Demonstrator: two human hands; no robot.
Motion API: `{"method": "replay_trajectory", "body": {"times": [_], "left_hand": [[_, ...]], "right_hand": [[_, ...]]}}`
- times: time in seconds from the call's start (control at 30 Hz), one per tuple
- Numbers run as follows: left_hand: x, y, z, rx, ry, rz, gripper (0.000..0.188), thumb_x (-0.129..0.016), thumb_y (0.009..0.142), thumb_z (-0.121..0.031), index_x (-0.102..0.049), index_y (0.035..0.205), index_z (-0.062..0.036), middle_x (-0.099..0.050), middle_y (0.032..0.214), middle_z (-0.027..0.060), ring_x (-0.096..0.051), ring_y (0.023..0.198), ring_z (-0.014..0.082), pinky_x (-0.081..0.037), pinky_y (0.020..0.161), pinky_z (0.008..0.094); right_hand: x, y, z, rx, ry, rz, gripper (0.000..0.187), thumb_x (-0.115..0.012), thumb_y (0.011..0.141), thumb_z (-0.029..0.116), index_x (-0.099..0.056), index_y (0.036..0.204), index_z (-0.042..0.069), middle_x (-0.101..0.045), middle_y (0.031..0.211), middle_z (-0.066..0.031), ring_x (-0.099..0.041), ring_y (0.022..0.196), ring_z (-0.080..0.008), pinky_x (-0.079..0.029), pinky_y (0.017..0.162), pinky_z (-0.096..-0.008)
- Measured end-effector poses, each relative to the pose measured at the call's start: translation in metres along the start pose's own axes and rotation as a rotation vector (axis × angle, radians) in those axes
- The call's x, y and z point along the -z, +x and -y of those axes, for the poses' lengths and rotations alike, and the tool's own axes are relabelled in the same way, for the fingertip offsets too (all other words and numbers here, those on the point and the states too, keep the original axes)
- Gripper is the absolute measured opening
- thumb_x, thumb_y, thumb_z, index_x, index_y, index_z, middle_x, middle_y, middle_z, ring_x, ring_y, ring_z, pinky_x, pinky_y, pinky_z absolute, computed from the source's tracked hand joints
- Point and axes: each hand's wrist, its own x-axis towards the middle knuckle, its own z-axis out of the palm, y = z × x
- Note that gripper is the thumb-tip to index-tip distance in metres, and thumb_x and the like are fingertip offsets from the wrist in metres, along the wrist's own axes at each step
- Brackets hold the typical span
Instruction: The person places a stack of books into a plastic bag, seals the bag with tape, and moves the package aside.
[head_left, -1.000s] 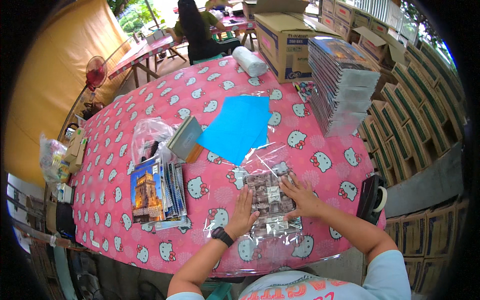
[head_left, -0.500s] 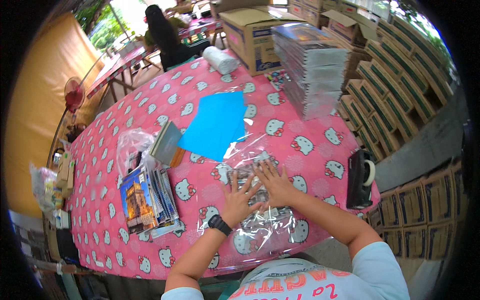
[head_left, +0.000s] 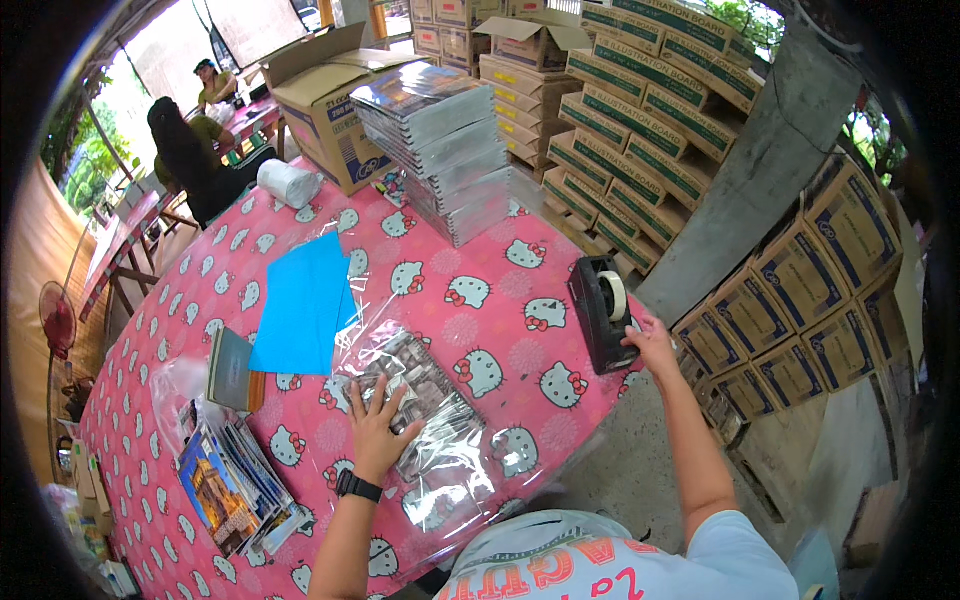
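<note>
My left hand point(head_left: 378, 428) lies with fingers spread on a spiral-bound notebook point(head_left: 438, 388) with a dark greyish picture cover. Clear plastic film point(head_left: 432, 505) covers the notebook and spreads past its edges, shiny and wrinkled. Over at the table's right edge, my right hand point(head_left: 655, 348) reaches the near end of a black tape dispenser point(head_left: 597, 335). Its thumb and fingers are pinched together there; whatever they grip is too small to make out. A pale roll of tape point(head_left: 618, 298) sits in the dispenser.
Blue sheets point(head_left: 300, 305) lie beyond the notebook. Left of it stand picture-covered notebooks point(head_left: 222, 490) and a small grey box point(head_left: 229, 370). A tall stack of wrapped notebooks point(head_left: 455, 170), a white roll point(head_left: 289, 184) and a carton point(head_left: 335, 125) fill the far side. Two people sit beyond.
My right hand has left the wrapped notebook and moved right to the tape dispenser. My left hand stays on the notebook. The view has turned to the right.
</note>
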Motion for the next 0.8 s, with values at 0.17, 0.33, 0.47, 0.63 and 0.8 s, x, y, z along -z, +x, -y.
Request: {"method": "replay_trajectory", "body": {"times": [0.17,0.33,0.47,0.63,0.8], "left_hand": [[0.003,-0.006,0.011,0.012,0.012,-0.033,0.063,-0.068,0.069,-0.049,-0.051,0.126,-0.0291,-0.032,0.144,-0.0005,-0.012,0.135,0.0397,-0.019,0.101,0.0613],[0.003,-0.011,0.009,0.043,-0.004,-0.006,0.063,-0.067,0.070,-0.050,-0.050,0.127,-0.0297,-0.030,0.145,-0.0015,-0.012,0.135,0.0380,-0.021,0.098,0.0654],[0.011,-0.002,-0.012,0.155,0.011,0.077,0.070,-0.070,0.064,-0.053,-0.049,0.126,-0.0284,-0.031,0.141,0.0002,-0.007,0.135,0.0395,-0.021,0.093,0.0716],[0.015,0.007,-0.025,0.253,-0.035,0.117,0.076,-0.072,0.059,-0.055,-0.046,0.127,-0.0306,-0.029,0.141,0.0018,-0.003,0.135,0.0401,-0.019,0.092,0.0747],[0.016,0.006,-0.019,0.280,-0.040,0.100,0.080,-0.072,0.058,-0.058,-0.044,0.129,-0.0334,-0.030,0.140,0.0038,-0.007,0.134,0.0404,-0.014,0.096,0.0715]], "right_hand": [[-0.017,-0.033,-0.002,0.191,0.154,-0.033,0.038,-0.064,0.076,0.000,-0.046,0.109,-0.001,-0.061,0.073,-0.0078,-0.060,0.067,-0.0152,-0.046,0.064,-0.0267],[-0.007,-0.062,-0.048,-0.112,0.389,0.049,0.027,-0.064,0.073,-0.002,-0.050,0.095,0.003,-0.058,0.069,-0.0065,-0.059,0.064,-0.0147,-0.043,0.054,-0.0242],[-0.071,-0.087,-0.032,-0.542,0.548,0.584,0.021,-0.065,0.073,-0.002,-0.051,0.088,0.004,-0.058,0.070,-0.0079,-0.059,0.064,-0.0154,-0.042,0.052,-0.0237],[-0.198,-0.108,0.110,-0.110,0.263,1.100,0.020,-0.066,0.079,0.007,-0.047,0.085,0.008,-0.059,0.072,-0.0042,-0.057,0.066,-0.0101,-0.044,0.053,-0.0227],[-0.294,-0.103,0.095,0.881,-0.931,0.905,0.037,-0.071,0.070,0.036,-0.060,0.094,0.011,-0.064,0.075,-0.0120,-0.063,0.069,-0.0278,-0.049,0.061,-0.0394]]}}
